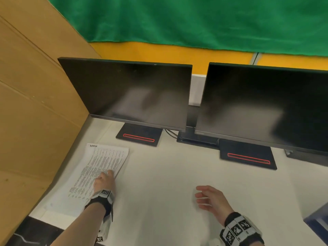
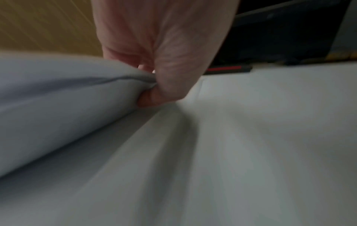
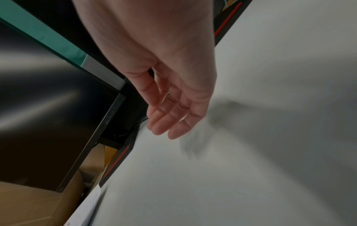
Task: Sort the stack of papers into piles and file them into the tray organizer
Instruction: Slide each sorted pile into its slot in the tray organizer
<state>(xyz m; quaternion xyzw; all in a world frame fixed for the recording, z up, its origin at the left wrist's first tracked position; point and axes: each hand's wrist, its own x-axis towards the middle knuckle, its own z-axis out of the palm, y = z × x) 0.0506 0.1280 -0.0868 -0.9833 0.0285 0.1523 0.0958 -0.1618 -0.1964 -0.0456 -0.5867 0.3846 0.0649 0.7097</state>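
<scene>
Starting from the head camera, the left hand (image 1: 103, 181) reaches onto the stack of white printed paper sheets (image 1: 101, 167) lying at the left of the pale grey counter (image 1: 168, 174), just beside the brown cardboard wall (image 1: 35, 103) and in front of the left black monitor (image 1: 129, 93). The right hand (image 1: 211, 197) hovers over bare counter, well apart from the sheets, fingers loosely spread and holding nothing. A dark blue edge at the lower right may be the tray organizer, though too little shows to say. Over to the left wrist camera: the thumb and fingers (image 2: 164, 91) pinch the right edge of the papers (image 2: 67, 99), curling several sheets up off the counter. That looks like a peel-off for sorting, so the trick is to keep the pinch shallow and thumb the edge so sheets separate rather than lifting a whole wad; it's blurred, so I can't count them. Now the right wrist camera: an empty, relaxed palm (image 3: 173, 99) above the counter, fingers straight. Best use for it, I'd judge, is pressing down the rest of the stack so it doesn't slide.
</scene>
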